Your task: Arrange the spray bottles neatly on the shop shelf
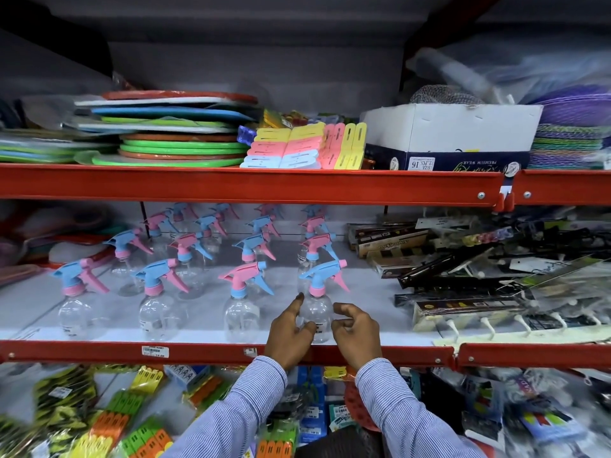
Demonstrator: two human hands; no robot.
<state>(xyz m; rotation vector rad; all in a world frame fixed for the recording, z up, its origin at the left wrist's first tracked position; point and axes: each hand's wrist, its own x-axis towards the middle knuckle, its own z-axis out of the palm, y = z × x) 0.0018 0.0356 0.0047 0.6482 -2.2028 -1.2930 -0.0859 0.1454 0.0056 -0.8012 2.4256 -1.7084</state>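
Several clear spray bottles with pink and blue trigger heads stand in rows on the white middle shelf (205, 312). The front right bottle (318, 302) has a blue head and a pink collar. My left hand (289, 335) touches its left side, index finger raised along the body. My right hand (357, 332) hovers just right of it, fingers curled and apart from the bottle. Further left in the front row stand a pink-headed bottle (240, 312), a blue-headed bottle (158, 305) and another blue-headed bottle (73, 305).
A red shelf rail (198, 353) runs in front of the bottles. Black and brown packaged goods (463, 279) crowd the shelf's right side. The upper shelf holds stacked coloured boards (172, 133), clips and a white box (453, 137). Packets fill the shelf below.
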